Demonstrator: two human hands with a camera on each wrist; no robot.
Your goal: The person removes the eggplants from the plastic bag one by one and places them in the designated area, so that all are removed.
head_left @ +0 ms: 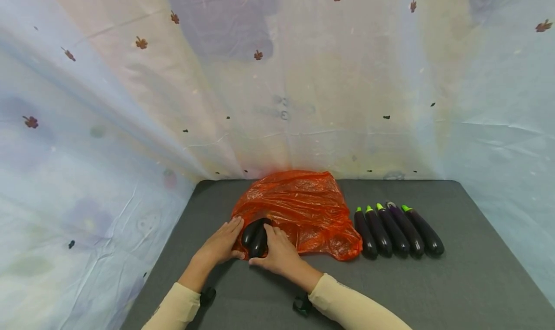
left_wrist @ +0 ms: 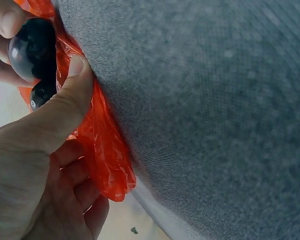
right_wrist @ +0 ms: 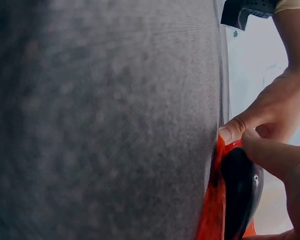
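Note:
A red plastic bag (head_left: 299, 204) lies spread on the grey table. Two dark eggplants sit side by side at its left part; the nearer eggplant (head_left: 258, 243) is gripped between the thumb and fingers of my right hand (head_left: 282, 255). The other eggplant (head_left: 249, 233) lies against it on the left. My left hand (head_left: 221, 242) holds the bag's edge at the left, its thumb on the red film in the left wrist view and its fingers curled beside the bag. In the right wrist view, the gripped eggplant (right_wrist: 240, 195) rests on red film, close to both thumbs.
Several eggplants (head_left: 399, 231) with mostly green stem ends lie in a row on the table (head_left: 347, 291), right of the bag. A pale patterned sheet (head_left: 325, 89) hangs behind the table and along its sides.

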